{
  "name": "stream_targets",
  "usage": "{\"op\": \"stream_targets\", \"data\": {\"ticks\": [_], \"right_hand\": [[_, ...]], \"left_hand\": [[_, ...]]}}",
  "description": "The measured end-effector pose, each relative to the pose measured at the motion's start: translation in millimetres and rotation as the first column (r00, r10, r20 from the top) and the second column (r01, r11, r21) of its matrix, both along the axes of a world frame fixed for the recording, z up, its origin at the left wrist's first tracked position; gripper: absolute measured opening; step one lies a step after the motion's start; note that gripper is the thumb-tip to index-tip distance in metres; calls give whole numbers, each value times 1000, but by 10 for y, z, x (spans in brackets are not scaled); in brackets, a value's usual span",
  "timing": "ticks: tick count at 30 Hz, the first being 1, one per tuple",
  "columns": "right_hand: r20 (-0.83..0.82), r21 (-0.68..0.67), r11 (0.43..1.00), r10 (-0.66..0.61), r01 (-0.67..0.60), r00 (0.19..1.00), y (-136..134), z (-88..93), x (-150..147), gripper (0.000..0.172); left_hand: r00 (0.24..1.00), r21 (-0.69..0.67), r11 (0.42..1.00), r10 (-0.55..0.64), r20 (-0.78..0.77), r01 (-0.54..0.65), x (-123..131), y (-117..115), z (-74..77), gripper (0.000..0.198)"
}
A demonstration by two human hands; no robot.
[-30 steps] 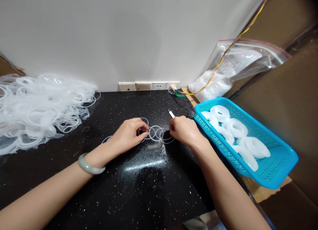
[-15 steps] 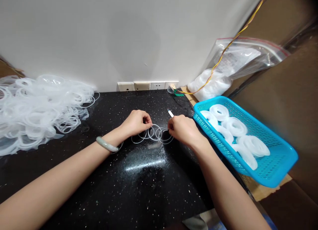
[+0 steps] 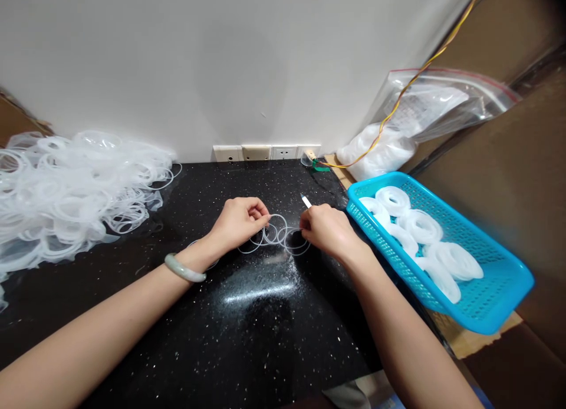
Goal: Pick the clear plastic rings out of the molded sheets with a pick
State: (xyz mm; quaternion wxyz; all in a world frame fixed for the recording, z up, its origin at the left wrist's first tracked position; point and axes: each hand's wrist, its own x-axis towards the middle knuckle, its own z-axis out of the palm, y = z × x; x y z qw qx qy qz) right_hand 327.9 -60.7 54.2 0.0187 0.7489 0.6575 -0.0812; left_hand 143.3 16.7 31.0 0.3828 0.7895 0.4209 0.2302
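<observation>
My left hand [image 3: 243, 219] is closed in a pinch at the edge of a thin, translucent plastic ring [image 3: 286, 222]. Other thin rings overlap it on the black speckled countertop [image 3: 247, 344], some partly under this hand. A pale green bangle [image 3: 186, 269] circles the left wrist. My right hand [image 3: 331, 229] is also closed, its thumb and fingertips at the edge of another translucent ring [image 3: 297, 254]. A slim white pen-like tool [image 3: 306, 201] sticks out behind its knuckles; whether it is gripped or lying there I cannot tell.
A large heap of translucent rings [image 3: 79, 197] covers the left side. On the right stands a blue basket [image 3: 499, 267] with several coiled white bundles [image 3: 420, 225]. Behind it sit plastic bags [image 3: 380, 147]. Wall sockets [image 3: 256, 153] and a yellow-brown twisted wire [image 3: 400, 96] are at the back.
The ring at my left fingertips has shifted slightly upward and rightward against the others. My right hand stays almost in place. The view has moved a little.
</observation>
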Motion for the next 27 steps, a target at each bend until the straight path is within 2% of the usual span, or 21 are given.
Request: {"op": "stream_targets", "data": {"ticks": [3,6,15,18,22,27], "right_hand": [[-7,1,1000,12,-12,1000,7,-11,-3,20],[-25,17,999,30,-29,999,13,-27,1,21],[-56,57,998,29,-26,998,25,-60,2,19],[-153,110,994,45,-28,987,43,-89,5,15],[-351,206,978,94,-21,932,90,-193,4,10],[-452,235,972,81,30,889,156,-347,-14,6]], "left_hand": [[1000,-165,986,9,-1,-9,-13,-20,7,9],[1000,-260,965,22,7,-20,-25,-30,0,9],[1000,-253,967,4,11,-1,-50,-30,-51,10],[1000,-252,968,-6,15,10,-51,-27,-67,10],[999,-246,969,-21,33,29,-45,-20,-82,11],[998,-256,965,-36,55,49,-36,-9,-88,13]]}}
